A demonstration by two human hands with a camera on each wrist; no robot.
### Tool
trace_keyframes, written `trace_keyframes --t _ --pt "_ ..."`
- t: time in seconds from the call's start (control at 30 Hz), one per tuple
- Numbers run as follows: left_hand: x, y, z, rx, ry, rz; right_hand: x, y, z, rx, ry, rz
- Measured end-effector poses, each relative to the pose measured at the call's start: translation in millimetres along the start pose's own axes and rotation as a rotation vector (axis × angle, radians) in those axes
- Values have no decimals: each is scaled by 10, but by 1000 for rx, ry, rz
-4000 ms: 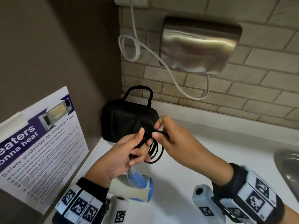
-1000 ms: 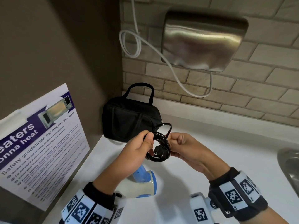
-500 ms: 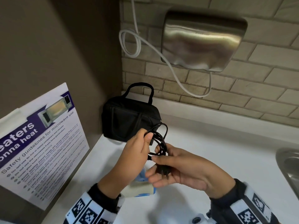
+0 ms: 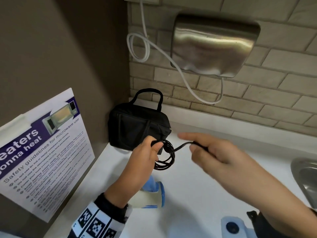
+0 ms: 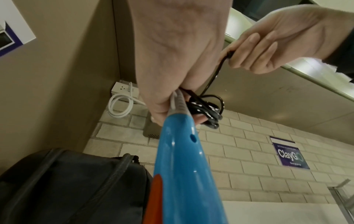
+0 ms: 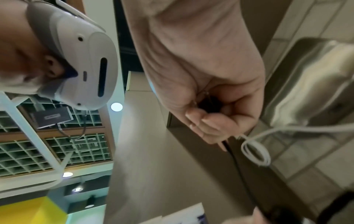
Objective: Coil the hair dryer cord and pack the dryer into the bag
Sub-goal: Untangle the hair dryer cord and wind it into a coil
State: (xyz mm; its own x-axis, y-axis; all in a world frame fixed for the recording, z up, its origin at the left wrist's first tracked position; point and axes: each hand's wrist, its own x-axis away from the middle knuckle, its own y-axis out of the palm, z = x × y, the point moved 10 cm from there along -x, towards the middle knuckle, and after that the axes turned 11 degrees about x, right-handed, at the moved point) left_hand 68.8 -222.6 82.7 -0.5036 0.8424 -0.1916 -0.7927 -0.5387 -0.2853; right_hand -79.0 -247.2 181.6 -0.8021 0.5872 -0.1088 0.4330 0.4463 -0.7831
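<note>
We hold the coiled cord (image 4: 165,156) in our left hand (image 4: 145,157). Its fingers are curled tight around the bundle of black loops, and the same grip also holds the top of the blue handle of the hair dryer (image 4: 152,191). The dryer hangs down from this hand, with its white and blue body just above the white surface (image 4: 197,186); we cannot tell if it touches.

Our right hand (image 4: 211,152) is to the right of the coil. Its thumb and curled fingers pinch the free end of the cord, and the index finger points out toward the left. A short piece of cord runs from the coil to this grip, almost level and nearly tight. This is the relation that matters for the coming move: the loose end lies to the right of the bundle, with its long axis left to right, so we judge it must be brought back across the loops to close the coil. The right hand is the nearer one for this.

The black bag (image 4: 137,126) stands behind the left hand, in the corner against the wall, near but apart from the coil. It looks closed, though its zip is hard to make out.

The plug is hidden inside the right hand. This hand is blurred in the head view, and the left arm covers much of the dryer body.
</note>
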Motion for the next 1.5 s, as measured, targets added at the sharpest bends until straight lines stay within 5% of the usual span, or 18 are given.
trace_keyframes --t 0.17,0.43,0.7,0.93,1.17,1.5 --pt "76 -41 0 83 20 -65 -122 -312 281 -184 45 106" --pt "123 -116 -94 272 -62 -90 -433 -196 901 236 8 227" --pt "119 60 -93 416 -146 -184 -620 388 1296 343 -93 278" --pt "119 150 -75 503 -175 -193 -692 925 1123 110 20 187" --pt "60 0 -127 360 -104 -46 -589 1196 1003 -676 276 -13" --pt "61 -81 -19 160 34 124 -509 1049 1022 -923 382 36"
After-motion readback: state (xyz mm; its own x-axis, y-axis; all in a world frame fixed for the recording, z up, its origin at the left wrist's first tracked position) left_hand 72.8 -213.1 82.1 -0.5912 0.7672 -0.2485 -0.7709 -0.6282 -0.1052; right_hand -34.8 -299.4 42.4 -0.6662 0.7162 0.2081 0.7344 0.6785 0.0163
